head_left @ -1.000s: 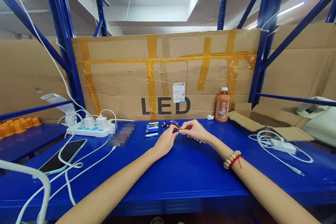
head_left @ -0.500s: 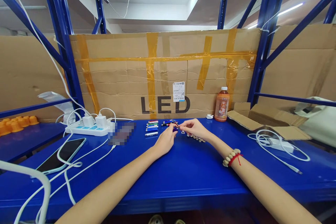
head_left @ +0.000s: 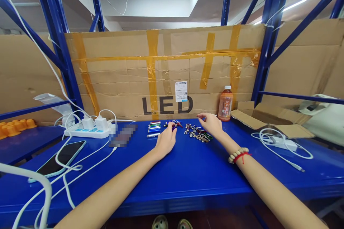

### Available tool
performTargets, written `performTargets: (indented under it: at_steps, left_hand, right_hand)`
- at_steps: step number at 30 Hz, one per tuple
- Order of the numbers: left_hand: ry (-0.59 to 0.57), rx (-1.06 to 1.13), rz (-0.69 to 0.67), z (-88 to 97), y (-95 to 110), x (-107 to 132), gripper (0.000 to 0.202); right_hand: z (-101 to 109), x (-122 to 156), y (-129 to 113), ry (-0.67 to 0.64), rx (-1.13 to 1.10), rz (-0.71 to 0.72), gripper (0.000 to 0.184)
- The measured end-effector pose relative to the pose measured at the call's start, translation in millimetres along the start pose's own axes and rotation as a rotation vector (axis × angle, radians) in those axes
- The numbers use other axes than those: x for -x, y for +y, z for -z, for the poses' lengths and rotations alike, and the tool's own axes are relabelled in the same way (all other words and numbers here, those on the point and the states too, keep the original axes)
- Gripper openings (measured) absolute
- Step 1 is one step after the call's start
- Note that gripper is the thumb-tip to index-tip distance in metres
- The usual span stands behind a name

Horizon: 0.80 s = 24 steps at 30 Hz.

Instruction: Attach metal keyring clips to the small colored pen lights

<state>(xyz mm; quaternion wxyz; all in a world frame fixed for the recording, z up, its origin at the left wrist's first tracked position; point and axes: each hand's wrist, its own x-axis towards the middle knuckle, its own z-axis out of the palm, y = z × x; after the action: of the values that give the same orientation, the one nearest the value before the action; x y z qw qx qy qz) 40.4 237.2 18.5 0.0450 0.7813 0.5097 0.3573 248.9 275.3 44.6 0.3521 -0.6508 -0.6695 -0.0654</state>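
My left hand (head_left: 166, 139) rests on the blue table (head_left: 188, 175), fingers curled round a small purple-blue flashlight (head_left: 174, 127). Just left of it lies a neat row of small coloured flashlights (head_left: 154, 128). My right hand (head_left: 212, 123) has drawn away to the right and hovers over a loose pile of metal keyrings and clips (head_left: 197, 133), fingers loosely spread, nothing seen in them. A bead bracelet with a red string (head_left: 239, 154) sits on my right wrist.
A white power strip (head_left: 88, 131) with chargers and trailing cables sits at the left, near a phone (head_left: 57, 158). An orange drink bottle (head_left: 225, 103) stands by the taped cardboard wall (head_left: 166, 71). An open cardboard box (head_left: 271, 121) and white cable (head_left: 279, 143) lie right. Orange cups (head_left: 16, 128) far left.
My hands were together at the flashlight with a keyring; now my right hand has pulled away to the right over the keyring pile, while my left stays on the flashlight.
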Motion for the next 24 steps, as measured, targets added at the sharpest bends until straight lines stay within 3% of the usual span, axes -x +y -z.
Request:
performTargets:
  at_steps: [7, 10, 18, 24]
  left_hand:
    - [-0.034, -0.001, -0.009, -0.2, 2, 0, 0.022]
    - [-0.029, 0.033, -0.023, -1.7, 0, 0, 0.019]
    - [-0.064, 0.004, -0.009, -3.3, -3, -1, 0.01]
    - [-0.061, 0.0, 0.02, -2.6, -3, -1, 0.008]
  right_hand:
    - [-21, 4, 6, -0.275, 0.108, 0.213, 0.029]
    - [-30, 9, 0, -0.324, 0.117, 0.246, 0.034]
    - [-28, 10, -10, -0.205, 0.255, 0.261, 0.034]
    - [-20, 9, -8, -0.171, 0.236, 0.051, 0.03]
